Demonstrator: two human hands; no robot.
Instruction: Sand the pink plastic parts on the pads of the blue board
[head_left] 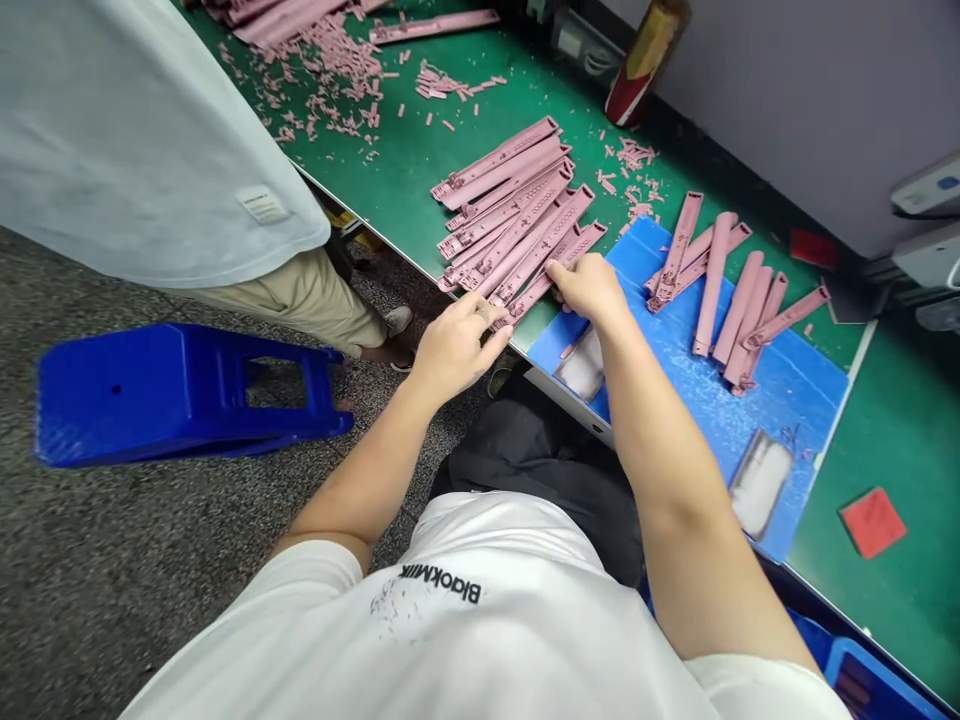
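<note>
A pile of long pink plastic strips (517,215), slotted and with small fittings at their ends, lies on the green table near its front edge. My left hand (459,347) has its thumb and fingers closed around the near end of the frontmost pink plastic strip (541,288). Toward that strip's far end, my right hand (590,285) grips with bent fingers, its fingertips partly hidden. A second group of pink strips (739,290) lies on the blue mat (675,375) to the right.
Pink scraps (322,80) litter the green table (420,150). Grey-white blocks (761,485) rest on the mat, and a red square (873,522) lies right. A can (645,65) stands behind. At left are a co-worker in a pale shirt (150,150) and a blue stool (172,395).
</note>
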